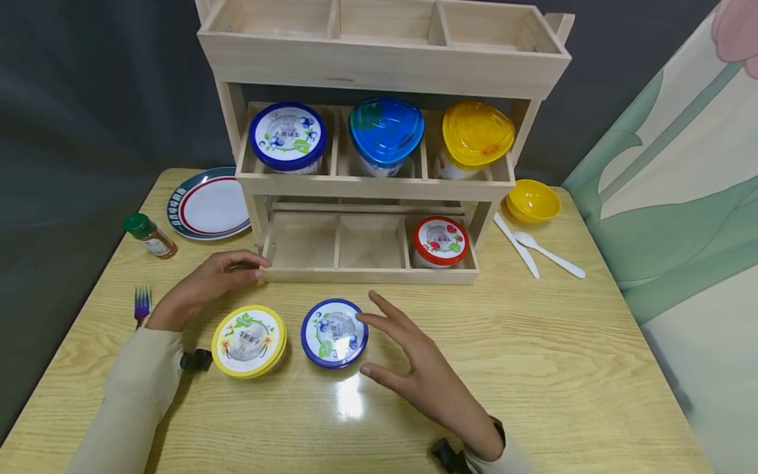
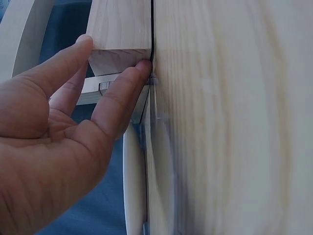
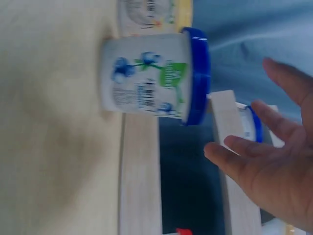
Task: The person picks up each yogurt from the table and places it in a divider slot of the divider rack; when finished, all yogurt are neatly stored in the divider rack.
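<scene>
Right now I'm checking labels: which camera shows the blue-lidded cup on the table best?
The right wrist view: it shows the blue-lidded cup side-on, with its printed wall and lid rim, close to the open right hand. The head view shows only its lid from above. The left wrist view misses it.

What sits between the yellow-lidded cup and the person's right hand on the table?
The blue-lidded cup stands between the yellow-lidded cup and the right hand, whose straight fingers are close beside it. The head view shows this.
</scene>
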{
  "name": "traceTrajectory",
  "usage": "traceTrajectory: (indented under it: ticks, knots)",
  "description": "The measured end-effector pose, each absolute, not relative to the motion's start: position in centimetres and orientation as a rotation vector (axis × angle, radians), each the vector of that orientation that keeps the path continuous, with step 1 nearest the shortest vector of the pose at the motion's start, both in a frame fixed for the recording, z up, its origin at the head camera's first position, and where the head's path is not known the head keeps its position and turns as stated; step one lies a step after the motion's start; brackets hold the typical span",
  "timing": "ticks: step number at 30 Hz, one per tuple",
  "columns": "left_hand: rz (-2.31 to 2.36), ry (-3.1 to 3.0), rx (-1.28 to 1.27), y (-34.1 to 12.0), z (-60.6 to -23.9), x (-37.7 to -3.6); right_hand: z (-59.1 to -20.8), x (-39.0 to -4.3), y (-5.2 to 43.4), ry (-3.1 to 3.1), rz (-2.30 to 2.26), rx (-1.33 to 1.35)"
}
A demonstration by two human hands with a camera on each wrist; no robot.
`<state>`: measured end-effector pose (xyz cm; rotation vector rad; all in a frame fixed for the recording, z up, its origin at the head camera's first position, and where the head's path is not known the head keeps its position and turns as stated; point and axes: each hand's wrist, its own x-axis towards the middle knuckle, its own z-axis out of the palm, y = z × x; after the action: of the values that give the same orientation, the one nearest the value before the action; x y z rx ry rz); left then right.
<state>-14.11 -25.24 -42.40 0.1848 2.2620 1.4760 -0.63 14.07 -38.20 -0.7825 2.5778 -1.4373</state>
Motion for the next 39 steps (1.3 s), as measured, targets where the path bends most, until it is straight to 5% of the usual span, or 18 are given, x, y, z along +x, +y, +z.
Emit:
traceTrajectory:
  ticks: [13,39]
  knots:
    - [1.475,2.269,0.191,-25.2,-42.5,-14.2,-42.0,-1.3,12.9,2.459,-1.378,-0.799]
    - [1.478,2.254,0.161,-25.1,-42.5,-14.1,-42.0,-2.1,13.5,2.349,-1.470,-0.788]
